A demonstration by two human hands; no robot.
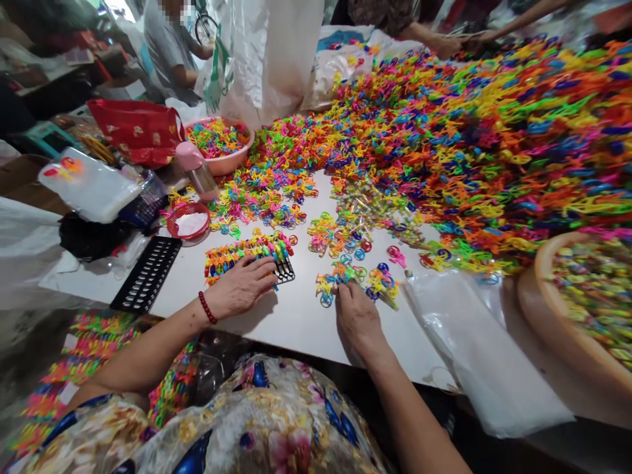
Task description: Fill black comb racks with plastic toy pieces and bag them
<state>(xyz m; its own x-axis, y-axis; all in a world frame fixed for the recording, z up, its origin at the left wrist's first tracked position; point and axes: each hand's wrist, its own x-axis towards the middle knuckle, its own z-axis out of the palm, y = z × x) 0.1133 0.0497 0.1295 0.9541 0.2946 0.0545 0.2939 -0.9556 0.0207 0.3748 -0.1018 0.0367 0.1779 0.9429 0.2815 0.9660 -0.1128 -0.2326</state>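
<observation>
My left hand (pixel 243 286) lies palm down on a black slotted tray (pixel 285 268) that holds a row of small coloured plastic pieces (pixel 247 250). Its fingers are spread flat and it wears a red bead bracelet at the wrist. My right hand (pixel 356 315) rests on the white table (pixel 291 316), fingers curled and pinching at a small cluster of coloured plastic rings (pixel 345 276). What sits between the fingertips is too small to name.
A huge heap of neon plastic pieces (pixel 494 131) covers the table's far right. A pink bowl (pixel 222 141), a pink-capped bottle (pixel 197 170), a small red basket (pixel 189 220), a second black tray (pixel 147 274), clear bags (pixel 484 355) and a wooden bowl (pixel 567 316) surround me. Other people sit at the far side.
</observation>
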